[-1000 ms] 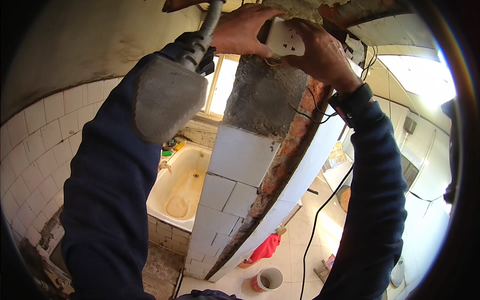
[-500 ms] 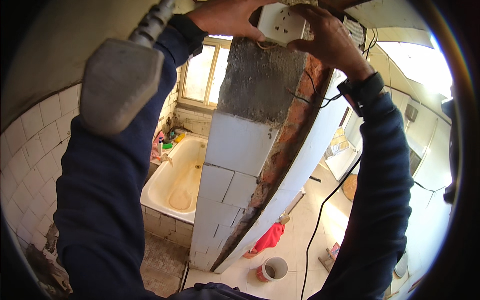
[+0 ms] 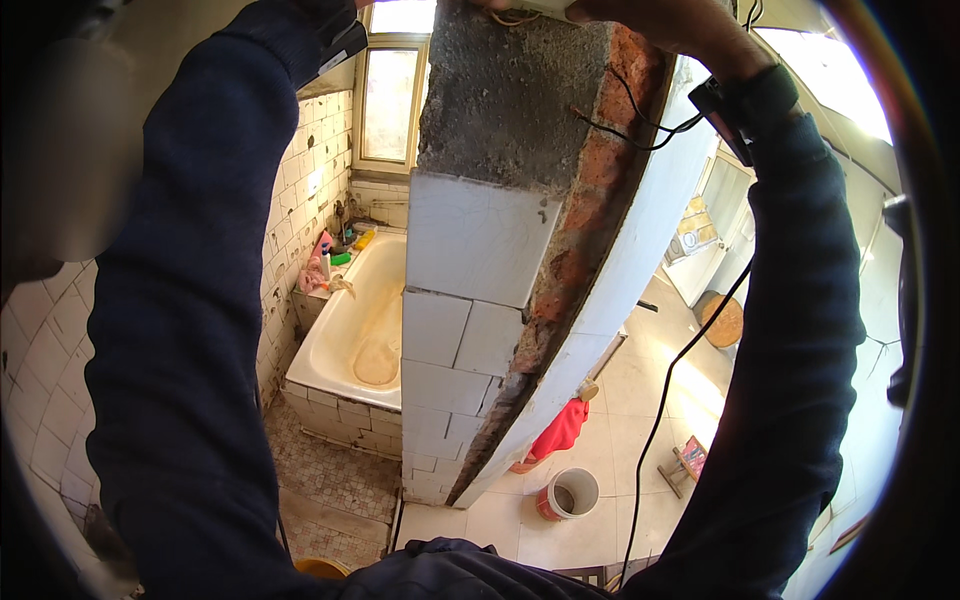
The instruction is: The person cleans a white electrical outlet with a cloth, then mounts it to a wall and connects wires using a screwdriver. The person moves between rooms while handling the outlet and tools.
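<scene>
At the top edge of the view, a white socket [image 3: 540,12] is mostly cut off, with a thin wire loop beneath it, at the head of a brick pillar with bare grey mortar [image 3: 495,100]. My right hand [image 3: 645,22] grips the socket's right side. Only the fingertips of my left hand [image 3: 497,6] show at its left side, the rest out of frame. Two black wires [image 3: 650,140] hang over exposed brick beside the pillar's white tiles [image 3: 478,240]. A blurred grey object [image 3: 75,150] is close at the left.
A stained bathtub [image 3: 340,350] with bottles on its ledge stands left of the pillar, below a window [image 3: 385,105]. On the right floor are a bucket [image 3: 567,495], red cloth [image 3: 560,428], small wooden stool [image 3: 675,470] and a long black cable [image 3: 660,420].
The view has tipped further downward, so the socket and both hands now sit higher, mostly cut off by the top edge. The grey object has shifted left and blurred. The hands still hold the socket.
</scene>
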